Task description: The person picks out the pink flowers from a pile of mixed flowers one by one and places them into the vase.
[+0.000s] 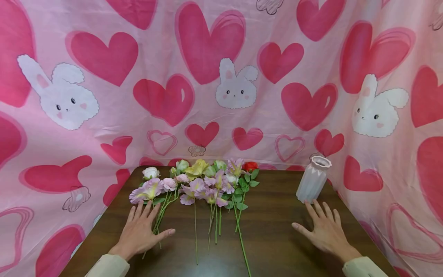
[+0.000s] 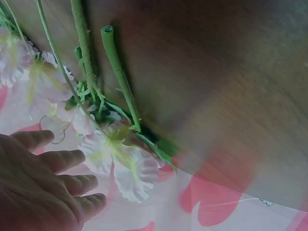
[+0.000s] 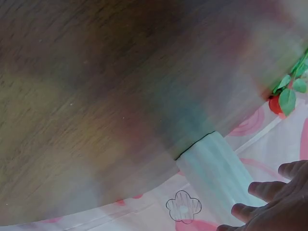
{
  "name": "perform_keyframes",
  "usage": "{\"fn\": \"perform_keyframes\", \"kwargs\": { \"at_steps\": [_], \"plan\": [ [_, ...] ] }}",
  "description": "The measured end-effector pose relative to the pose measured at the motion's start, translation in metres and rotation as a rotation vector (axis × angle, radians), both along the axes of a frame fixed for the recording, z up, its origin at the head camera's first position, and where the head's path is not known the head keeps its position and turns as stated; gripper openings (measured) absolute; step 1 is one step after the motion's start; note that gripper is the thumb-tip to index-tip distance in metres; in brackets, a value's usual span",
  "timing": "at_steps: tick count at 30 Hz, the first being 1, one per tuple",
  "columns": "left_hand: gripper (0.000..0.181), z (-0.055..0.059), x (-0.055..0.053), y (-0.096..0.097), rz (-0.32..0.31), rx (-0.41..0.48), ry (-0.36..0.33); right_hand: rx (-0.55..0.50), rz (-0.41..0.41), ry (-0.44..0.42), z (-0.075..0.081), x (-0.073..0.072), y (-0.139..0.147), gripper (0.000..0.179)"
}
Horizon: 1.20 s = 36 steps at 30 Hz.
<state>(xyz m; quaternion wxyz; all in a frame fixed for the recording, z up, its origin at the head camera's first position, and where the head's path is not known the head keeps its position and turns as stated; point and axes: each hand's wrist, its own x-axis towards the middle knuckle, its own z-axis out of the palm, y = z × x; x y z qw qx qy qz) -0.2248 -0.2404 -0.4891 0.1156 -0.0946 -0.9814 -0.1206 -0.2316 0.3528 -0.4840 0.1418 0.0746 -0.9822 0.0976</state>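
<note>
Flowers (image 1: pixel 197 186) lie bunched across far half of brown table (image 1: pixel 273 234), nearest mauve bloom (image 1: pixel 151 189) just beyond left hand (image 1: pixel 138 232), stems passing by its thumb; pale fluted vase (image 1: pixel 313 181) stands just past right hand (image 1: pixel 325 231), well apart from red rose (image 1: pixel 250 166); on my remote feed I see both hands spread, fingers straight, grasp released; I cannot tell whether fingertips touch petals or vase.

Free passage over tabletop (image 1: pixel 273 227) between flowers (image 1: pixel 198 186) and vase (image 1: pixel 312 181)
</note>
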Motion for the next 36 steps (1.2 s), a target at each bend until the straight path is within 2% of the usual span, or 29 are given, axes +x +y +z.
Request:
{"fn": "perform_keyframes", "kwargs": {
  "at_steps": [7, 13, 22, 36],
  "plan": [
    [0.112, -0.001, -0.002, 0.0, 0.005, 0.002, 0.005, -0.023, -0.017, 0.023, 0.002, -0.004, 0.0, 0.106],
    [0.113, 0.0, -0.003, 0.0, -0.003, 0.011, -0.011, -0.084, -0.063, 0.006, 0.004, -0.007, 0.0, 0.113],
    [0.113, 0.001, -0.004, 0.003, -0.01, -0.001, -0.003, -0.264, -0.145, -0.007, 0.012, -0.02, 0.002, 0.117],
    [0.113, 0.001, -0.003, 0.003, -0.008, -0.01, 0.006, -0.512, -0.331, 0.021, 0.042, -0.055, 0.015, 0.12]
  ]
}}
